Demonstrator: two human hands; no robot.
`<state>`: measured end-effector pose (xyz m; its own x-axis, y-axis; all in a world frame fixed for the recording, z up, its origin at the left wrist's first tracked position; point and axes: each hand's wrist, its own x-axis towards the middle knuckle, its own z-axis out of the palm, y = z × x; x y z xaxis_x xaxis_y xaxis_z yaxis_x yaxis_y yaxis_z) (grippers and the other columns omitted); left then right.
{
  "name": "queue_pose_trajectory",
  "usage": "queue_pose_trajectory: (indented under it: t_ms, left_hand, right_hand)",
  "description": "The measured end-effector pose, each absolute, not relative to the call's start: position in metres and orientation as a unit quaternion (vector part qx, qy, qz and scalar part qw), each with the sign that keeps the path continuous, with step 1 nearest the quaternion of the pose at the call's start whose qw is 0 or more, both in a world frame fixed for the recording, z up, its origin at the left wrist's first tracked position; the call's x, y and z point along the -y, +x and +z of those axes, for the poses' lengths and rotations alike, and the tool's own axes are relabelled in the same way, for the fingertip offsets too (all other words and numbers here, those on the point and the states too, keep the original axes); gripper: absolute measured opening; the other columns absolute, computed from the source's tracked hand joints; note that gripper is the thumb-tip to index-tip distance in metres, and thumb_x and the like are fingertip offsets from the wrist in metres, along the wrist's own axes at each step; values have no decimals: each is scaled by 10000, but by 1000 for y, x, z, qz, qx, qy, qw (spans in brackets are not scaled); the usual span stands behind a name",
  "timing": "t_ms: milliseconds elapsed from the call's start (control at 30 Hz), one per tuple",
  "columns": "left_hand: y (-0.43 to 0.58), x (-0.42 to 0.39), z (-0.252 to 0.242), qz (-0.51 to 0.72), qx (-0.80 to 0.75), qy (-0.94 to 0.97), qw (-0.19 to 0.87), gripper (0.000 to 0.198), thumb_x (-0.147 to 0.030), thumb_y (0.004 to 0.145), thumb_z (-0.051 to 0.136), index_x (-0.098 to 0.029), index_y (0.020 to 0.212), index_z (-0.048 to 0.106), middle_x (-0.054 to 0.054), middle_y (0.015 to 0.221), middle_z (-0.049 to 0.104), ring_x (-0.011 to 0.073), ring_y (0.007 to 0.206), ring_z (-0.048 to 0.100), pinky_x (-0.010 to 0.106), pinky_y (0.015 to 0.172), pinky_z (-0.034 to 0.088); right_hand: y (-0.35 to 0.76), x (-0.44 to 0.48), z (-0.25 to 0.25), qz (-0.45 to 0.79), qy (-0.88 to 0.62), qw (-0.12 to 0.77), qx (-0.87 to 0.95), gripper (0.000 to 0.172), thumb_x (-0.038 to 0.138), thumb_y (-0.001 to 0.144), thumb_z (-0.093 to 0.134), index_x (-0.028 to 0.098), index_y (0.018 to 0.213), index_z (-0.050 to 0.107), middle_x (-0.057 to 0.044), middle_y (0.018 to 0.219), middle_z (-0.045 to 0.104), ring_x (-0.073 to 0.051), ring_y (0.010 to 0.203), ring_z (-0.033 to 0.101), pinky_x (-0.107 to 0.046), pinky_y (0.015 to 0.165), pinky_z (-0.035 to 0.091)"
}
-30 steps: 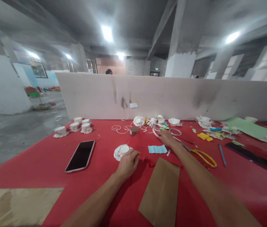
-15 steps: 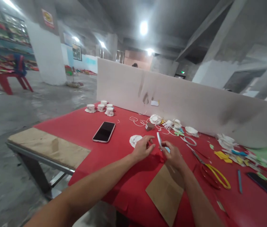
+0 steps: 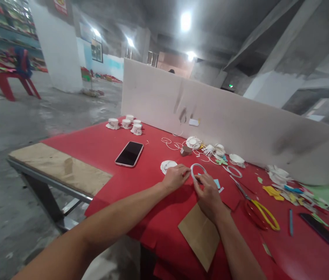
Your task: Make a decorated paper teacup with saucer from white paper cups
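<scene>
Head view. The right hand [image 3: 208,190] grasps a white ring [image 3: 192,170], apparently a roll of tape, tilted up above the red surface [image 3: 88,142]; the fingertips of the left hand [image 3: 177,175] meet its near-left edge, though whether they pinch it or merely touch cannot be told. Step in hand, by judgement: handling the roll, perhaps seeking its free end. A next move would call for a steady right grasp and a fine fingertip pinch by the left.

Counts: held ring, one; similar ring [image 3: 240,174] lying on the surface, one; white cups [image 3: 112,123] grouped at far left, five; scalloped white piece [image 3: 167,165] just beyond the left hand and partly covered by it, one; phones [image 3: 129,154], two, one at either side; scissors [image 3: 263,212], one pair; blue pen [image 3: 291,222], one; brown sheet [image 3: 200,235], one; brown block [image 3: 186,151], one. The yellow scraps [image 3: 273,192] overlap too closely to count.
</scene>
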<state>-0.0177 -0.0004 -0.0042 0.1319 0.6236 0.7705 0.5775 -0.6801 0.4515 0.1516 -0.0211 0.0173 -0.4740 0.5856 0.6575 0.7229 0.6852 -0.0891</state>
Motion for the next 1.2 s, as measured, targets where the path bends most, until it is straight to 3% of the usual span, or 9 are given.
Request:
queue_pose_trajectory:
  t_ms: [300, 667, 867, 1067, 1200]
  left_hand:
    - [-17, -2, -5, 464, -438, 769, -32, 203, -220, 842, 462, -186, 815, 660, 42, 745, 634, 124, 676, 575, 223, 612, 416]
    - [-21, -1, -2, 453, -416, 788, 2, 220, -256, 859, 447, -199, 837, 658, 56, 801, 638, 133, 706, 580, 235, 647, 418]
    - [-21, 3, 3, 448, -430, 783, -10, 144, -165, 777, 474, -168, 751, 616, 40, 738, 606, 118, 631, 535, 224, 591, 393]
    - [-18, 6, 11, 532, -439, 713, 124, 90, -145, 715, 498, -174, 684, 578, -1, 655, 589, 102, 594, 516, 218, 596, 405]
    - [-19, -2, 11, 547, -468, 605, 340, 70, -165, 691, 502, -172, 646, 555, -38, 499, 533, 91, 462, 494, 202, 479, 395]
  right_hand:
    - [148, 28, 19, -90, -386, 309, 864, 184, 219, 898, 397, 187, 926, 576, -85, 838, 592, -217, 824, 521, -372, 797, 410]
    - [154, 25, 19, -23, -389, 331, 859, 196, 248, 910, 383, 208, 946, 572, -75, 879, 603, -218, 876, 534, -367, 829, 408]
    - [156, 27, 18, 15, -386, 348, 854, 178, 241, 893, 410, 213, 947, 578, -60, 918, 625, -203, 899, 550, -362, 861, 406]
    - [158, 26, 21, 10, -409, 351, 842, 195, 269, 892, 413, 211, 956, 589, -71, 905, 620, -214, 879, 546, -357, 804, 421]
    - [166, 18, 20, -15, -411, 339, 846, 213, 282, 899, 402, 212, 955, 595, -76, 912, 626, -221, 880, 539, -365, 798, 411]
